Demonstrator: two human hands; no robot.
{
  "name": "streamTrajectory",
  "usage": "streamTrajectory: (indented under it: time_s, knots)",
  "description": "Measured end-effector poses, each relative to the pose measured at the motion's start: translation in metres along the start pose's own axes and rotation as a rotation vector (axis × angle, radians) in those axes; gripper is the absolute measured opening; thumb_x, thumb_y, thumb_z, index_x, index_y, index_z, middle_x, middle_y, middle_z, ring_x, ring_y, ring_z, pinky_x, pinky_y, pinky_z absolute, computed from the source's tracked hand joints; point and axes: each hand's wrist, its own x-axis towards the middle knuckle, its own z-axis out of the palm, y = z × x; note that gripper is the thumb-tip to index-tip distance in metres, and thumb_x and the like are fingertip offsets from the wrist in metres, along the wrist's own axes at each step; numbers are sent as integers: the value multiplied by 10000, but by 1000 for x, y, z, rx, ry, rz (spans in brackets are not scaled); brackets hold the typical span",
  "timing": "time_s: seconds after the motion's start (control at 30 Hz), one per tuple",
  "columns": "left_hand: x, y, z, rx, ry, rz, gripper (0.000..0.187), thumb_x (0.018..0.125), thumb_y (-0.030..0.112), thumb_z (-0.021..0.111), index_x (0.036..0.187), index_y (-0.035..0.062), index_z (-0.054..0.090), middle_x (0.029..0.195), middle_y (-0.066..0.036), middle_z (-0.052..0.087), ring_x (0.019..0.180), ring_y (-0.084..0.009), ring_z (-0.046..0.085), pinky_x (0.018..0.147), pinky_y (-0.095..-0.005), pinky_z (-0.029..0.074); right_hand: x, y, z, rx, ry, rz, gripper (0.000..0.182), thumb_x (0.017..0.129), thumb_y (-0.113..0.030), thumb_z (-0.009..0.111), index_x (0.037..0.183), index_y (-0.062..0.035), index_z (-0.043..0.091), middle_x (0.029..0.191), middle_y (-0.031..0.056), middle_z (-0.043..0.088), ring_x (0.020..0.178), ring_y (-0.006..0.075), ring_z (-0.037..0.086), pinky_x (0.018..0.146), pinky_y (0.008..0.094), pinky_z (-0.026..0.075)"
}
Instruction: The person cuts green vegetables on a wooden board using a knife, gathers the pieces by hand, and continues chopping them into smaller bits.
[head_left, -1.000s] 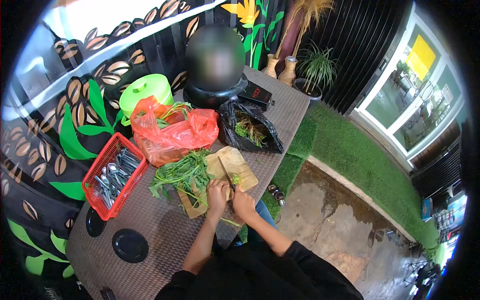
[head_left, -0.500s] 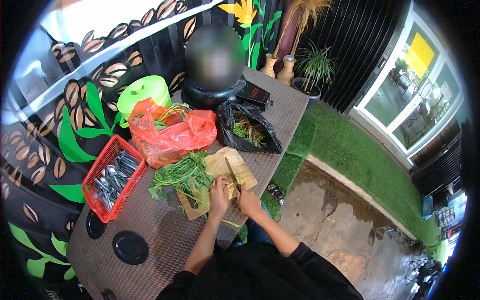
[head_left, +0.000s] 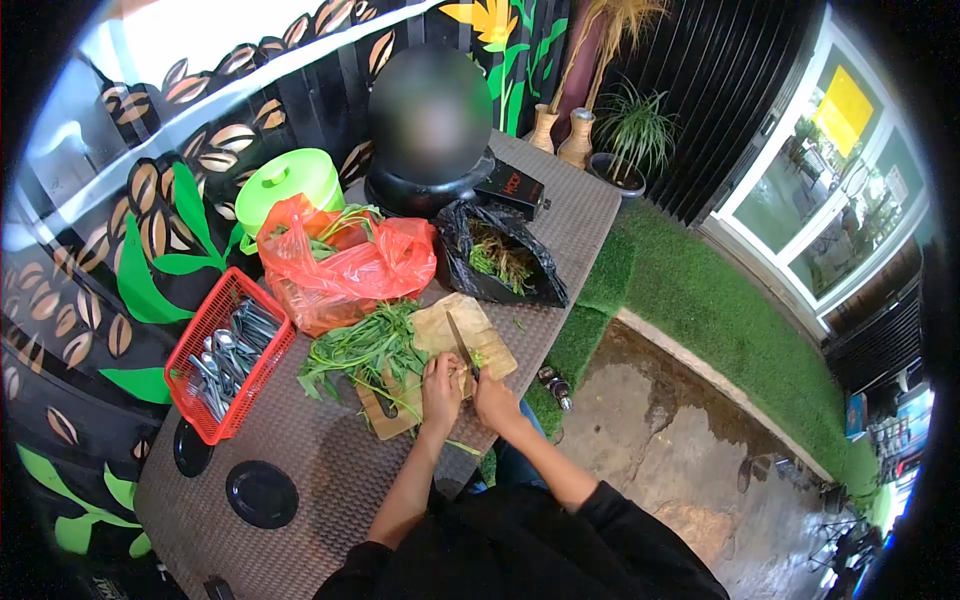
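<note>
My right hand (head_left: 494, 402) grips the handle of a knife (head_left: 461, 338), its blade pointing away over a wooden cutting board (head_left: 487, 331). Close beside the blade, my left hand (head_left: 441, 388) is closed on the stems of leafy greens (head_left: 365, 350). The leaves spread over the board's left part and onto the table. A few small cut pieces (head_left: 477, 357) lie to the right of the blade. How the left fingertips sit on the stems is partly hidden.
Left stands a red basket (head_left: 228, 355) of cutlery, with black plates (head_left: 262, 494) nearer me. Behind the board are a red plastic bag (head_left: 345, 275), a black bag (head_left: 500, 255) of greens and a green lidded pot (head_left: 287, 188). The table's edge (head_left: 580, 270) runs along the right.
The knife blade has shifted very slightly towards the left hand. Both hands keep nearly the same place and hold; the rest looks the same.
</note>
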Motion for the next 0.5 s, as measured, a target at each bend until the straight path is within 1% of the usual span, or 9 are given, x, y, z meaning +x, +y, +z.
streamTrajectory:
  time_s: [0.07, 0.13, 0.2, 0.23, 0.27, 0.33, 0.37, 0.47, 0.5]
  knots:
    - [1, -2, -1, 7, 10, 9, 146, 791, -20, 545, 919, 16, 483, 838, -148, 535, 846, -331, 517, 746, -428, 410, -16, -2, 12, -94, 4, 4, 351, 895, -238, 430, 1122, 21, 363, 823, 265, 623, 794, 411, 623, 671, 483, 500]
    - [1, -4, 0, -60, 3, 43, 140, 795, -18, 545, 917, 15, 485, 841, -149, 536, 851, -329, 517, 745, -425, 410, -10, 0, 20, -107, 14, 20, 345, 889, -228, 433, 1118, 22, 369, 802, 256, 626, 762, 414, 626, 662, 492, 500]
    - [0, -5, 0, -39, -3, 14, 141, 791, -16, 550, 913, 16, 485, 836, -145, 540, 847, -327, 519, 745, -423, 409, 5, 2, 17, -54, 56, -57, 329, 887, -220, 422, 1105, 24, 379, 787, 255, 627, 742, 418, 627, 660, 496, 502]
    - [-1, -3, -2, -16, -13, -10, 143, 788, -14, 554, 909, 17, 485, 831, -141, 544, 844, -326, 522, 744, -421, 408, 11, 1, 9, -53, -4, -49, 309, 886, -204, 405, 1085, 31, 393, 811, 265, 624, 750, 416, 629, 664, 491, 505]
    - [-1, -1, -3, -15, -14, -6, 143, 788, -14, 554, 909, 17, 485, 831, -141, 544, 844, -326, 522, 744, -421, 408, 8, 2, 8, -50, 0, -48, 309, 886, -204, 405, 1085, 31, 393, 811, 265, 624, 750, 416, 629, 664, 491, 505]
    - [-1, -2, -2, -63, 21, -20, 140, 782, -5, 565, 895, 21, 486, 816, -134, 550, 839, -323, 523, 741, -417, 407, -1, 5, 14, -33, 20, -31, 308, 898, -247, 434, 1044, 23, 401, 783, 280, 614, 742, 432, 617, 629, 494, 501]
    - [0, -4, -2, -63, 23, -19, 140, 782, -5, 565, 895, 21, 486, 816, -134, 550, 839, -323, 523, 741, -417, 407, -9, 4, 20, -28, 51, -11, 309, 902, -253, 429, 1045, 19, 393, 795, 292, 608, 746, 445, 610, 635, 505, 496]
    - [0, -3, -2, -81, 19, -24, 135, 776, 2, 574, 876, 21, 486, 805, -131, 554, 832, -320, 522, 739, -413, 407, -5, 6, 34, 1, 61, 5, 316, 903, -261, 428, 1049, 16, 387, 801, 301, 602, 753, 447, 608, 642, 517, 489]
    - [0, 3, -6, -51, 23, -18, 132, 772, 2, 577, 867, 21, 487, 802, -130, 554, 833, -320, 523, 738, -410, 407, 0, 5, 26, -11, 41, -17, 326, 910, -269, 416, 1065, 16, 379, 789, 292, 605, 752, 450, 607, 650, 522, 486]
